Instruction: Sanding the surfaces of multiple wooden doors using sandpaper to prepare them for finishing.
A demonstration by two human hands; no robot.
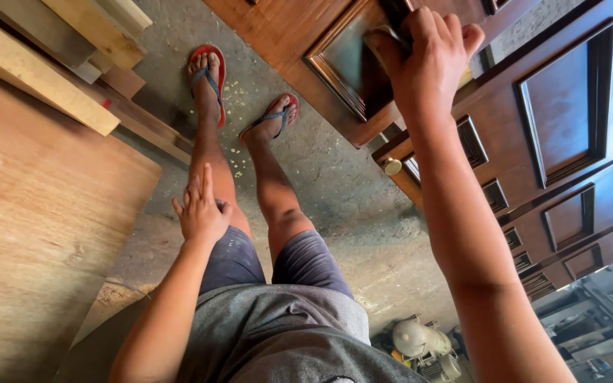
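My right hand (pixel 431 64) is raised against a dark brown panelled door (pixel 299 35). It presses a tan sanding sheet (pixel 383 41) onto the moulded frame of a recessed panel (pixel 342 60), with the fingers curled over the sheet. Most of the sheet is hidden under the hand. My left hand (pixel 200 209) hangs beside my left thigh with its fingers apart, holding nothing. Below are my legs in grey shorts and my feet in red flip-flops (pixel 211 71) on the concrete floor.
A second panelled door (pixel 562 113) with a round metal knob (pixel 391 167) leans at the right. A large plywood sheet (pixel 37 213) lies at the left, with timber planks (pixel 44 78) stacked beyond it. A grey machine (pixel 420 340) sits at the bottom right.
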